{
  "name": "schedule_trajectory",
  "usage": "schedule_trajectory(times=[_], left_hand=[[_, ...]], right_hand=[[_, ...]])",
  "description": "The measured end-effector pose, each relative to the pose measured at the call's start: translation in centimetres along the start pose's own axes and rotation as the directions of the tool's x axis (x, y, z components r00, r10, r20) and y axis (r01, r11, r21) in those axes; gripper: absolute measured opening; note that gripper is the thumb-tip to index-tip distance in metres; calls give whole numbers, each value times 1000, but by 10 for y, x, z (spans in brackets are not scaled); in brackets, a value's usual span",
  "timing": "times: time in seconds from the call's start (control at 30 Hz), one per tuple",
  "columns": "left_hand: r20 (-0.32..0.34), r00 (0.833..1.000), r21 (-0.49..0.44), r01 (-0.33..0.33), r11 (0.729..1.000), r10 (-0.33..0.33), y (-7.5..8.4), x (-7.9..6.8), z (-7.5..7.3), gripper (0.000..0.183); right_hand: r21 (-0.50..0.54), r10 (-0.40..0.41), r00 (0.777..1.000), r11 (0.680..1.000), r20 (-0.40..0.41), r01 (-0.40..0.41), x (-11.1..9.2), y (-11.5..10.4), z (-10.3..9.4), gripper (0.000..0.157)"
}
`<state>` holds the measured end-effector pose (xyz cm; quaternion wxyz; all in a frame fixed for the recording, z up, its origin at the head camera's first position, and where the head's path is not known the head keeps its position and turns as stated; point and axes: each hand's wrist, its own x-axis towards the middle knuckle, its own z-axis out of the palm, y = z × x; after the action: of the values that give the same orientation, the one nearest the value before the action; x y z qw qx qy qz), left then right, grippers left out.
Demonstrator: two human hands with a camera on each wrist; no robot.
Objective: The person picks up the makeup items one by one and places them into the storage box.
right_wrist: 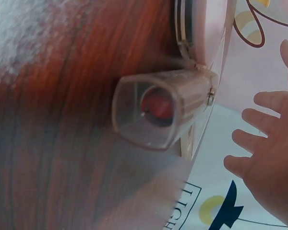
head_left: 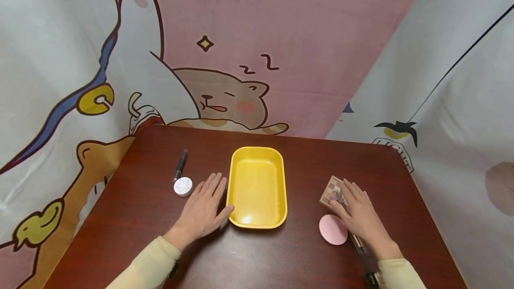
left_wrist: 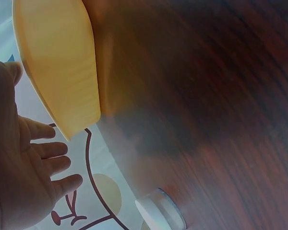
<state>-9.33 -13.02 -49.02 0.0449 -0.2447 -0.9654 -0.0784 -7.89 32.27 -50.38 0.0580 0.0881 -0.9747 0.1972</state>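
My left hand (head_left: 202, 211) is spread, its fingers extended, beside the left side of a yellow tray (head_left: 232, 191); its thumb overlaps the near-left rim in the head view. In the left wrist view a small gap shows between fingers and tray. A round white container with a star-patterned lid (head_left: 183, 187) is near its fingertips. My right hand (head_left: 363, 217) hovers with relaxed fingers, holding nothing. Under it are a checkered flat palette (head_left: 331, 193), partly hidden, a round pink compact (head_left: 333, 229) and a clear-ended cosmetic tube (right_wrist: 149, 110) with something red inside.
A dark pen-like stick (head_left: 181, 164) lies behind the star-lidded container. Everything stands on a reddish-brown table (head_left: 241, 258). Cartoon-printed cloth (head_left: 313, 57) hangs along the table's back and both sides.
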Motion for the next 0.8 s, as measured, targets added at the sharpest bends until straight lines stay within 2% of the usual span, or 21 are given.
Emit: schedule_trajectory(times=[0.4, 0.63, 0.8], left_hand=[[3, 1000, -7, -9, 1000, 9, 1, -3, 3, 82], [1, 1000, 2, -23, 1000, 23, 0, -1, 3, 81], [34, 999, -28, -11, 1000, 12, 1, -1, 5, 80]], right_hand=[[-20, 34, 999, 999, -1, -34, -4, 9, -1, 69], [-22, 108, 994, 994, 23, -107, -2, 13, -7, 71], [-38, 167, 984, 986, 69, -165, -2, 19, -7, 74]])
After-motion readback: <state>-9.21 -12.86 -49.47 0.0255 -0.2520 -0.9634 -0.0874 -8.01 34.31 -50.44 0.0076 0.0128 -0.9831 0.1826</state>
